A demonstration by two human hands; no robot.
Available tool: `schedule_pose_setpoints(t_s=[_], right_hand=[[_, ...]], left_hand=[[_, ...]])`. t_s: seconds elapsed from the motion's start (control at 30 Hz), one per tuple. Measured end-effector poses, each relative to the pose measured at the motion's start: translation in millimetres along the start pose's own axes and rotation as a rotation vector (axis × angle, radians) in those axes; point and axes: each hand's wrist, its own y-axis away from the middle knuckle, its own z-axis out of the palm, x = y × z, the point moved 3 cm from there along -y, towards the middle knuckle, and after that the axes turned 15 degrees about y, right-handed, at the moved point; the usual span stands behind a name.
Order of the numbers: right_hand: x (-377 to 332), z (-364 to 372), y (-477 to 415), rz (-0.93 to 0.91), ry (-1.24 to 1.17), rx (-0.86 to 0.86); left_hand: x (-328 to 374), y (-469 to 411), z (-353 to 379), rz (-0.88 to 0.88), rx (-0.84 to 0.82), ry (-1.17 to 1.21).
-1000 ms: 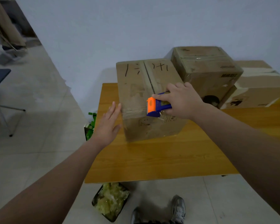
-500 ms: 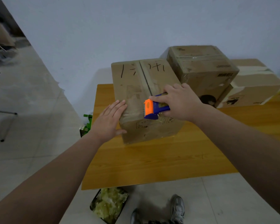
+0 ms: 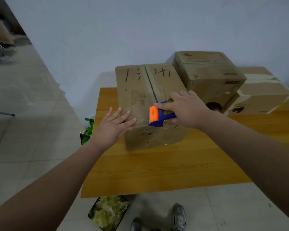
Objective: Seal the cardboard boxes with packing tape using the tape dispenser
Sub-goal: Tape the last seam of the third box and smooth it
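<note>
Right hand [image 3: 187, 112] grips the blue plastic tape dispenser with an orange head [image 3: 158, 116], pressed at the front top edge of the brown cardboard box [image 3: 137, 94] on the orange wooden desk [image 3: 157, 167]; its tape roll is hidden under the fingers; left hand [image 3: 114, 126] lies flat, fingers straight, on the box's near-left corner; black marker strokes [image 3: 127, 75] on the lid cannot be read; print on two further cardboard boxes [image 3: 207, 75] behind is too small to make out.
</note>
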Motion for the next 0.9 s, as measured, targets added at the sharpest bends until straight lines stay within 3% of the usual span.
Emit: schedule_pose_setpoints(t_s=[0.07,0.17,0.33,0.43,0.6,0.9], right_hand=[[2.6,-1.4,-0.4,-0.068,0.048,-0.041],[10.6,-4.1,-1.8,-0.184,0.132,-0.092],[9.0,-3.0,-5.6,-0.232,0.142,-0.011],[22.7,-3.5,1.2,-0.25,0.189,0.077],[84.1,24.8,37.0,-0.188,0.211,0.032],[88.5,32.3,31.4,-0.211,0.186,0.036]], left_hand=[[7.4,-2.4,-4.2,-0.103,-0.099,-0.03],[27.2,-10.2,-1.4,-0.213,-0.087,-0.04],[48.1,-18.6,9.6,-0.393,-0.099,-0.064],[46.9,-13.3,8.0,-0.44,-0.09,-0.158],[51.1,-17.1,9.2,-0.53,-0.119,-0.16],[61.5,-23.9,3.1,-0.564,-0.086,-0.153]])
